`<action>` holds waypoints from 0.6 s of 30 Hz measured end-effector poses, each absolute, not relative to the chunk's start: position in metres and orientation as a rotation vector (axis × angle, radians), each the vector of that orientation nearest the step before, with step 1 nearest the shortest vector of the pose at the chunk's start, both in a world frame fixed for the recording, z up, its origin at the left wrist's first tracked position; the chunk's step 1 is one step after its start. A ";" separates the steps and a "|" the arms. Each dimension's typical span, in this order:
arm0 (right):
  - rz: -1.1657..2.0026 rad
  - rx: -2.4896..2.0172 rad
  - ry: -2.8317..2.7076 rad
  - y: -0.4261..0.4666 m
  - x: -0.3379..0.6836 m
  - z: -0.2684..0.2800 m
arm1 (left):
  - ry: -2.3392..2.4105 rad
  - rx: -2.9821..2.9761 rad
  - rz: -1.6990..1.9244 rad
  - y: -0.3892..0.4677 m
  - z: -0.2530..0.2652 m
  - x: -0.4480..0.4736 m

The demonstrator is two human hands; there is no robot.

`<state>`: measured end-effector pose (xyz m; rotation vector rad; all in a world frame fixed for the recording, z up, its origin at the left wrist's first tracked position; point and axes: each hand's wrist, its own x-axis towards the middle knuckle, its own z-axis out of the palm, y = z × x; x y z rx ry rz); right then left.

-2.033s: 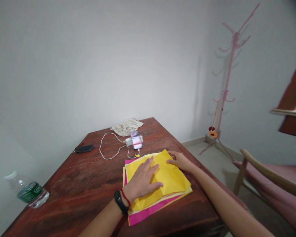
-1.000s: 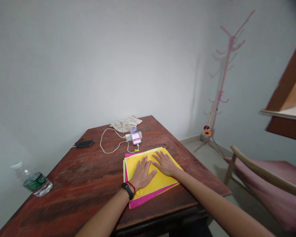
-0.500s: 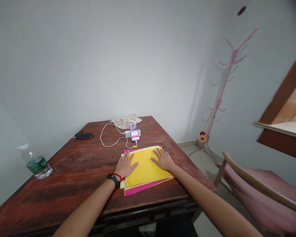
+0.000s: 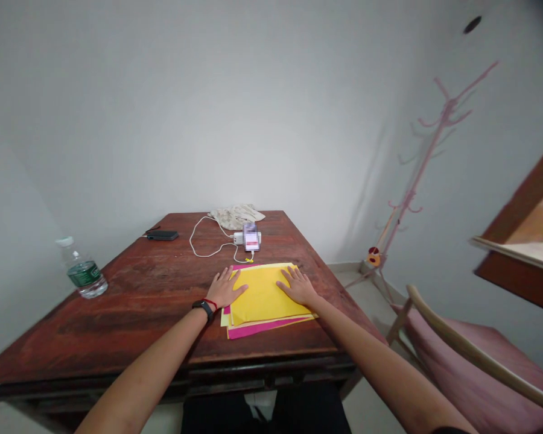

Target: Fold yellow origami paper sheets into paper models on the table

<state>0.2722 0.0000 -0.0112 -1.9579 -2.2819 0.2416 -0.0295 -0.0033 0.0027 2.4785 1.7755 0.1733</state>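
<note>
Paper stack [image 4: 260, 295] is laid flat at the near edge region of the table [image 4: 154, 277], between both hands. Left edge is covered by left hand [image 4: 226, 288], far-right corner by right hand [image 4: 299, 286]; neither is clearly nearer. Palms down, fingers spread, nothing gripped; hands set apart. Long axis appears left-right, though foreshortening makes that uncertain. Magenta sheet [image 4: 253, 331] is left poking out on the near side. Phone [image 4: 252, 241] is placed beyond the far edge.

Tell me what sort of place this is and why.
Probably a room in a home: a wooden table against a plain wall, a pink coat rack near the corner and a wooden-armed chair suggest it.
</note>
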 end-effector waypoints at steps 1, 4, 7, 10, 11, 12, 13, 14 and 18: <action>0.246 -1.965 -2.285 -0.001 0.272 -0.010 | 1.770 2.474 0.179 -0.003 0.002 -0.029; 0.255 -1.979 -2.292 -0.006 0.272 -0.006 | 1.755 2.452 0.204 -0.005 0.002 -0.029; 0.247 -1.986 -2.295 -0.010 0.269 0.004 | 1.741 2.417 0.242 -0.005 0.006 -0.029; 0.226 -1.926 -2.310 -0.011 0.256 0.017 | 1.738 2.383 0.304 0.000 0.017 -0.024; 0.232 -1.866 -2.328 -0.010 0.248 0.021 | 1.736 2.381 0.339 0.003 0.023 -0.018; 0.254 -1.785 -2.354 -0.008 0.240 0.024 | 1.730 2.388 0.384 0.007 0.029 -0.010; 0.275 -1.715 -2.381 -0.007 0.230 0.026 | 1.712 2.406 0.434 0.011 0.035 0.000; 0.303 -1.642 -2.404 -0.005 0.221 0.027 | 1.690 2.427 0.486 0.014 0.041 0.012; 0.453 -1.369 -2.405 0.000 0.189 0.020 | 1.519 2.527 0.621 0.014 0.050 0.068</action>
